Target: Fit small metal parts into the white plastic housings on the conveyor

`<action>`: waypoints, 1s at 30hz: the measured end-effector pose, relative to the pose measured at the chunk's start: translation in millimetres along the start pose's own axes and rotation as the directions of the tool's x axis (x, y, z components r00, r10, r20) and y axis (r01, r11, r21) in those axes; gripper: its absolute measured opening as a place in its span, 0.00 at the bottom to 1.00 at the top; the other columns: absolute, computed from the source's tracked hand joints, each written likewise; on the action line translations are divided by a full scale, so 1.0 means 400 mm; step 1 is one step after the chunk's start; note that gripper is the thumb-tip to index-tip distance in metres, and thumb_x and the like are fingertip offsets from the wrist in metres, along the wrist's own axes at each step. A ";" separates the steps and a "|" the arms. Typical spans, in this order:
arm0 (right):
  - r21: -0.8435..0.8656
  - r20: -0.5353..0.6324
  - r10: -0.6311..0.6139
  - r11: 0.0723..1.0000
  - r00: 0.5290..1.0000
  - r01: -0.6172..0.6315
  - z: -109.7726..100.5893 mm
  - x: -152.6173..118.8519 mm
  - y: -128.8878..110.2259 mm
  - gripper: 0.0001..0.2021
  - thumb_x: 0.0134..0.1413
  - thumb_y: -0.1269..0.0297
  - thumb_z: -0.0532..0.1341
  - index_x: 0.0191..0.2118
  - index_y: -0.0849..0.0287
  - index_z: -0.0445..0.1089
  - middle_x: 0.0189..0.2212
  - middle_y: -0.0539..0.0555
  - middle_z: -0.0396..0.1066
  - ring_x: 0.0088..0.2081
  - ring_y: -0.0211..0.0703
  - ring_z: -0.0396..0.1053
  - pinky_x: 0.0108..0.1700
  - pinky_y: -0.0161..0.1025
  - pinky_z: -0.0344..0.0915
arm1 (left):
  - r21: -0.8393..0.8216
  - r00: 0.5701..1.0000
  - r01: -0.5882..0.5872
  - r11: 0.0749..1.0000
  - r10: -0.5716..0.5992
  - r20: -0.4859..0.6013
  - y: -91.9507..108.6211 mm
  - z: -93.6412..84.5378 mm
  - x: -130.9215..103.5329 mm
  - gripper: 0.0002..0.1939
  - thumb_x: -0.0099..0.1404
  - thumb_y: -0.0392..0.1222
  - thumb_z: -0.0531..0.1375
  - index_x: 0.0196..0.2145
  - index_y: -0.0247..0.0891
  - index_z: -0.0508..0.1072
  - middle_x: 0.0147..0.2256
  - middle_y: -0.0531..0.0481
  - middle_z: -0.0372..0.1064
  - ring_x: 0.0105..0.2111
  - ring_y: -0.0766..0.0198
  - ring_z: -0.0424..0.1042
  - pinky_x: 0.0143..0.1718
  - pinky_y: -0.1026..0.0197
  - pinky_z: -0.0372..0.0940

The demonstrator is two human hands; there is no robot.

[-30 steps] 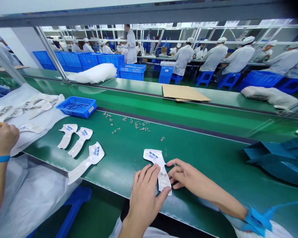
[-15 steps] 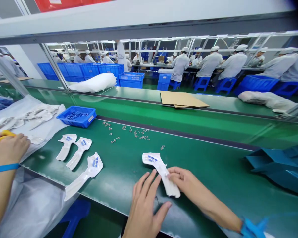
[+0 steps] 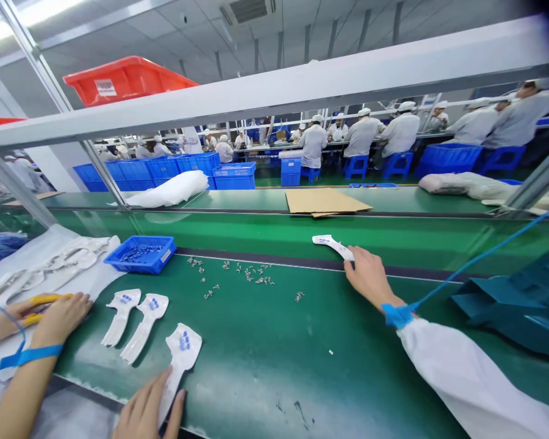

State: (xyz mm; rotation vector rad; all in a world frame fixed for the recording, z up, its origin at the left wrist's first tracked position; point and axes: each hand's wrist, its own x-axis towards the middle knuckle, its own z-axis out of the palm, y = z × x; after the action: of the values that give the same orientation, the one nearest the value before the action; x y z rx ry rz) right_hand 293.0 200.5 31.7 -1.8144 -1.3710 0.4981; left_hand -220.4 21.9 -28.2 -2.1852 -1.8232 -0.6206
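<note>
My right hand [image 3: 368, 277] reaches forward and grips the lower end of a white plastic handle shell [image 3: 330, 243], over the green conveyor strip. Blue parts show in the shell's wide end. Near the front edge, my left hand [image 3: 146, 405] has its thumb and fingers around the narrow end of another white handle shell [image 3: 185, 349], which lies on the green table; part of its grip is hidden. To the left lie two more handle shells, one [image 3: 121, 314] beside the other [image 3: 146, 326], with blue parts in their heads.
Small metal pieces [image 3: 251, 274] lie scattered mid-table. A blue tray [image 3: 165, 262] holds small blue parts. At left, a co-worker's hands [image 3: 64, 317] hold a yellow-handled tool [image 3: 46, 299]. A teal sheet-like thing [image 3: 507, 311] stands at right, under a blue wrist cord [image 3: 480, 259].
My right hand has carried its shell forward from the table to the conveyor strip. My left hand has moved left onto another shell. The camera view has tilted up.
</note>
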 end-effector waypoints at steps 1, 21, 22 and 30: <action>-0.058 0.057 -0.104 0.992 0.993 0.108 0.011 -0.028 -0.003 0.19 0.58 0.64 0.56 0.52 0.64 0.71 0.57 0.66 0.67 0.61 0.60 0.60 0.63 0.54 0.54 | -0.024 1.000 -0.029 0.999 0.028 -0.004 0.023 0.008 0.000 0.22 0.67 0.53 0.58 0.56 0.45 0.68 0.50 0.47 0.75 0.47 0.50 0.75 0.45 0.51 0.70; 0.061 0.506 -0.190 0.981 0.841 0.185 0.027 -0.267 -0.103 0.13 0.63 0.57 0.54 0.39 0.58 0.71 0.36 0.54 0.72 0.37 0.43 0.67 0.41 0.40 0.63 | -0.490 0.993 -0.116 0.864 0.113 -0.036 0.537 0.022 0.060 0.21 0.70 0.44 0.56 0.59 0.44 0.67 0.54 0.42 0.70 0.54 0.47 0.67 0.51 0.47 0.66; 0.122 0.577 -0.172 0.985 0.799 0.124 0.018 -0.299 -0.118 0.13 0.63 0.55 0.54 0.38 0.58 0.71 0.35 0.53 0.72 0.36 0.43 0.67 0.40 0.39 0.62 | -0.522 0.993 -0.118 0.845 0.112 -0.043 0.540 0.010 0.075 0.18 0.71 0.41 0.55 0.58 0.44 0.67 0.52 0.42 0.71 0.52 0.49 0.69 0.50 0.49 0.66; 0.373 0.796 -0.181 0.898 0.578 -0.233 0.026 -0.453 -0.187 0.17 0.63 0.50 0.58 0.35 0.60 0.71 0.29 0.49 0.69 0.32 0.36 0.62 0.36 0.33 0.58 | -0.633 0.982 -0.178 0.754 0.098 -0.159 0.560 -0.028 0.111 0.12 0.70 0.29 0.55 0.45 0.42 0.72 0.37 0.49 0.74 0.37 0.61 0.72 0.41 0.59 0.64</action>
State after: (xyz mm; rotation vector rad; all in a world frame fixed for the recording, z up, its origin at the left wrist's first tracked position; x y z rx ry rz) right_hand 178.3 43.3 56.9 -1.2082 -1.6098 1.7026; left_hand 2.1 10.9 22.9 -2.5796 -1.4986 -1.4946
